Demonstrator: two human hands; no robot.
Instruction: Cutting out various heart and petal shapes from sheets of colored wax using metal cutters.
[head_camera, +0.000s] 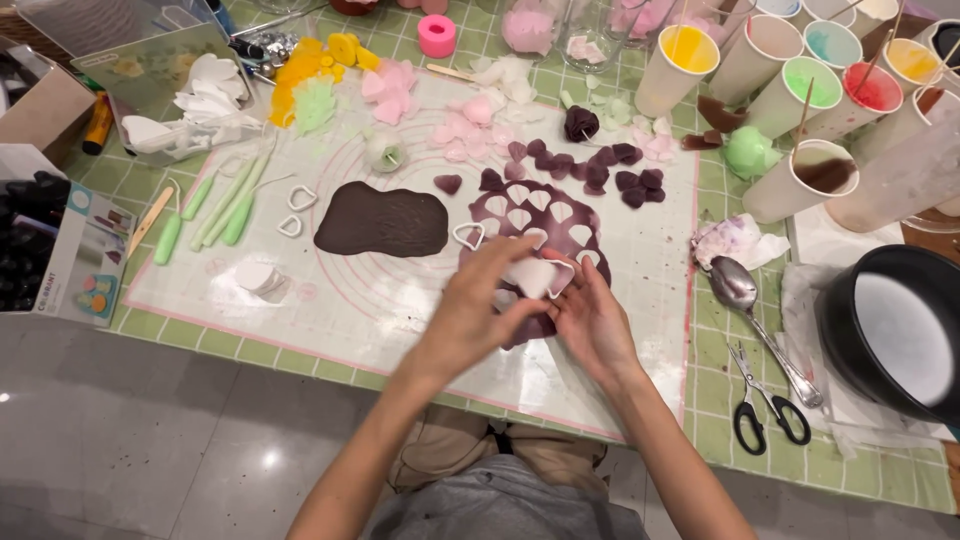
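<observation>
Sheet: a thin, matte purple sheet (540, 225) of rolled paste lies on the mat (330, 300), punched through with rows of petal-shaped holes.
Slab: a second, uncut dark brown slab (382, 220), smooth with wavy edges, lies just left of the sheet.
Cutters: small white petal cutters (469, 236) sit on and beside the sheet; two more (296, 210) lie further left.
Petals: cut purple petals (600, 170) are spread above the sheet, with pink ones (465, 125) beyond them.
Left hand: the left hand (475, 310) reaches in from below, palm down, fingers curled over the sheet's near edge, fingertips at a pale cut piece (530, 277).
Right hand: the right hand (590, 320) is tilted on its edge, thumb and fingers closing on the same pale piece; the grip itself seems a pinch, though the fingers partly hide it.
Right side: spoon (745, 295) and scissors (765, 410) lie on the green checked desk (720, 400), near the mat's edge.
Far edge: paper cups (790, 95) of coloured paste crowd the top right.
Room: bare mat lies at the near left, below the slab.
</observation>
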